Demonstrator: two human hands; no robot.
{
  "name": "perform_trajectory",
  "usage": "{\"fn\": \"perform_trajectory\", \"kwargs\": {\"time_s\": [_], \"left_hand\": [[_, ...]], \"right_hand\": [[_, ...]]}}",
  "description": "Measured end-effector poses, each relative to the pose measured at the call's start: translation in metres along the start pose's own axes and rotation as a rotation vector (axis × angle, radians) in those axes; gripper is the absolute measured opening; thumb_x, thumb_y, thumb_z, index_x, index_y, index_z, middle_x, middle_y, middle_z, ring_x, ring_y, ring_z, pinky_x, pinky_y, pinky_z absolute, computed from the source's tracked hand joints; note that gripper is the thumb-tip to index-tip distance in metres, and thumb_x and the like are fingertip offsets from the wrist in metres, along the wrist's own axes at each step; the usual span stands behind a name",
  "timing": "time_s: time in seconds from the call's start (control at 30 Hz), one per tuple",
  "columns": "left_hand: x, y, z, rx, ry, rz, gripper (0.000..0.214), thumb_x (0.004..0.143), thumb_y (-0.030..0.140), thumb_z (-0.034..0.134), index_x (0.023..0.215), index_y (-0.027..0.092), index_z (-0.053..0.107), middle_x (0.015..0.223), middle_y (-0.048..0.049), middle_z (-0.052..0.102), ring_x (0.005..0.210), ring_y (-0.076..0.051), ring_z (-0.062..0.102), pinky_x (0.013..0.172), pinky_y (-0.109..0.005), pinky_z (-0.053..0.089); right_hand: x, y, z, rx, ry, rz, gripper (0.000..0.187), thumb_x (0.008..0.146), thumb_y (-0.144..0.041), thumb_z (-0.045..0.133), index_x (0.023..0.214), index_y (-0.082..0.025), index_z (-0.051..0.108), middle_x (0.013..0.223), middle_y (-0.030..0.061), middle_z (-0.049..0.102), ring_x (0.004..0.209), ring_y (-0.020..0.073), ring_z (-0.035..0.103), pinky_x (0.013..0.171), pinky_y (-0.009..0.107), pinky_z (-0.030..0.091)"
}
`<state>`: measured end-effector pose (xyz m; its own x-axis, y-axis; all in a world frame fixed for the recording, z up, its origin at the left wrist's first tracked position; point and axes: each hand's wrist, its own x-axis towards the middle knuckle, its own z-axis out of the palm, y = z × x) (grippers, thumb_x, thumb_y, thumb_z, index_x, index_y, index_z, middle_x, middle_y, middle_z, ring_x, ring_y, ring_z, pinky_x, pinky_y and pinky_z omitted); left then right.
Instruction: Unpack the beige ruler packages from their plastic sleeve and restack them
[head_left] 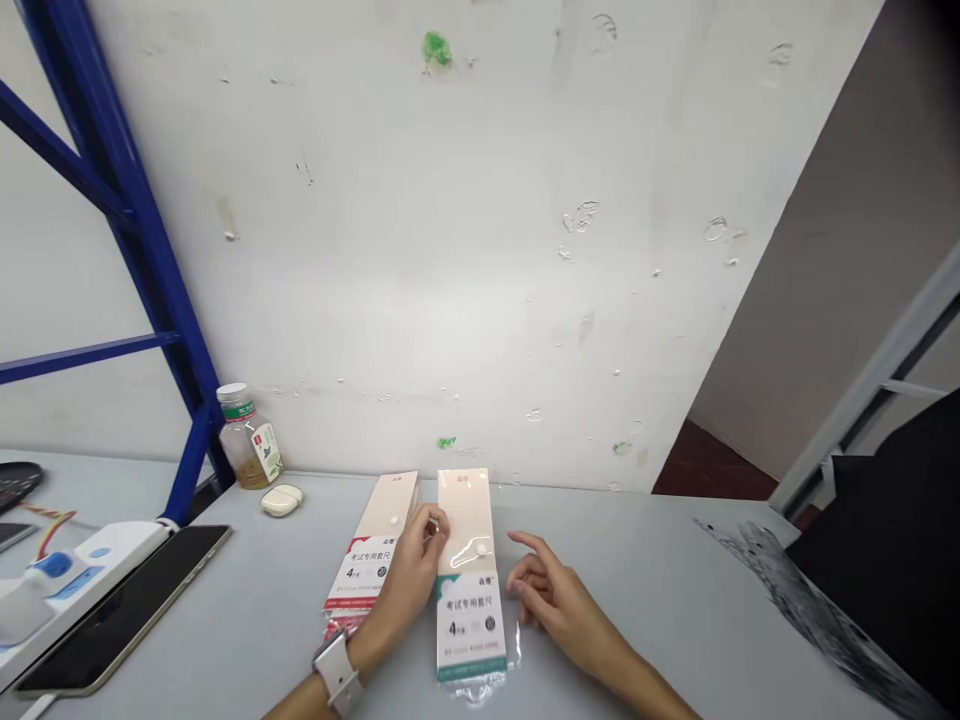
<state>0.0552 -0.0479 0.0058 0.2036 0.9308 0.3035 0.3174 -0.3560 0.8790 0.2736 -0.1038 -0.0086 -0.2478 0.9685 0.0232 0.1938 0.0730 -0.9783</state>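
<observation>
Left hand [405,575]: curled, with the fingers bent inward over the gap between the two packets and the fingertips at the upper right edge of the left packet; whether it gripped anything could not be told, as the fingers hid the contact. A white smartwatch [336,672] sat on the wrist.

Right hand [551,590]: loosely open and palm down, fingers half bent, the index finger reaching up and to the left. It held nothing and hovered just beside the right edge of the right packet.

Left packet [371,550]: a long cream card in a clear plastic sleeve, printed "考试专用套尺" on a white panel with a red band. It lay tilted on the desk, its top leaning right, with its lower part under the left wrist.

Right packet [469,575]: the same kind of card with a green band, lying nearly straight on the desk, just right of the left packet, its sleeve end crinkled at the bottom.

Desk [660,590]: pale grey, pushed against a white wall [420,240] marked with scuffs and green flecks.

Nearby: a glass bottle [249,440] with a white cap and yellowish liquid stood by the wall, with a white oval case [282,500] just beside it. Further left lay a dark tablet [124,610] beside a white power strip [79,570], under a blue steel shelving frame [127,230].
</observation>
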Motion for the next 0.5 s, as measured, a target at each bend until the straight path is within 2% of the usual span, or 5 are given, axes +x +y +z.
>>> {"fn": "perform_trajectory", "kwargs": {"time_s": [0.07, 0.17, 0.23, 0.33, 0.5], "left_hand": [[0.009, -0.003, -0.012, -0.007, 0.11, -0.008, 0.012, 0.088, 0.033, 0.043, 0.082, 0.023, 0.045, 0.084, -0.001, 0.053, 0.078, -0.018, 0.054, 0.071, -0.029, 0.045], [0.024, -0.014, -0.04, 0.002, 0.153, -0.169, 0.013, 0.085, 0.036, 0.042, 0.088, 0.024, 0.045, 0.074, 0.0028, 0.05, 0.062, -0.016, 0.051, 0.058, -0.026, 0.043], [0.032, -0.023, -0.061, 0.236, 0.16, -0.219, 0.018, 0.086, 0.03, 0.036, 0.097, 0.024, 0.048, 0.078, 0.0014, 0.055, 0.064, -0.017, 0.054, 0.06, -0.027, 0.044], [0.038, -0.033, -0.083, 0.566, 0.156, -0.222, 0.02, 0.083, 0.027, 0.039, 0.094, 0.022, 0.055, 0.102, -0.0069, 0.06, 0.091, -0.024, 0.057, 0.081, -0.037, 0.045], [0.033, -0.033, -0.089, 0.7, 0.098, -0.304, 0.032, 0.087, 0.044, 0.043, 0.103, 0.021, 0.058, 0.105, -0.0135, 0.058, 0.099, -0.035, 0.054, 0.085, -0.049, 0.042]], "right_hand": [[0.0, 0.004, -0.008, -0.16, 0.049, -0.016, 0.044, 0.089, -0.044, 0.05, 0.13, -0.029, 0.047, 0.097, 0.0023, 0.062, 0.067, 0.0155, 0.058, 0.07, 0.033, 0.047], [0.004, 0.012, -0.02, -0.267, 0.083, -0.001, 0.035, 0.089, -0.039, 0.049, 0.122, -0.029, 0.054, 0.098, 0.0026, 0.063, 0.071, 0.0168, 0.058, 0.072, 0.033, 0.048], [0.005, 0.016, -0.024, -0.292, 0.085, 0.005, 0.032, 0.089, -0.036, 0.048, 0.118, -0.027, 0.057, 0.097, 0.003, 0.063, 0.072, 0.0171, 0.058, 0.072, 0.033, 0.048], [0.004, 0.015, -0.024, -0.333, 0.081, -0.012, 0.03, 0.089, -0.035, 0.047, 0.115, -0.027, 0.059, 0.099, 0.0035, 0.064, 0.073, 0.0173, 0.057, 0.074, 0.034, 0.048], [-0.001, 0.007, -0.02, -0.394, 0.062, -0.033, 0.028, 0.09, -0.035, 0.047, 0.115, -0.031, 0.059, 0.104, 0.0036, 0.064, 0.078, 0.0191, 0.057, 0.075, 0.034, 0.048]]}}
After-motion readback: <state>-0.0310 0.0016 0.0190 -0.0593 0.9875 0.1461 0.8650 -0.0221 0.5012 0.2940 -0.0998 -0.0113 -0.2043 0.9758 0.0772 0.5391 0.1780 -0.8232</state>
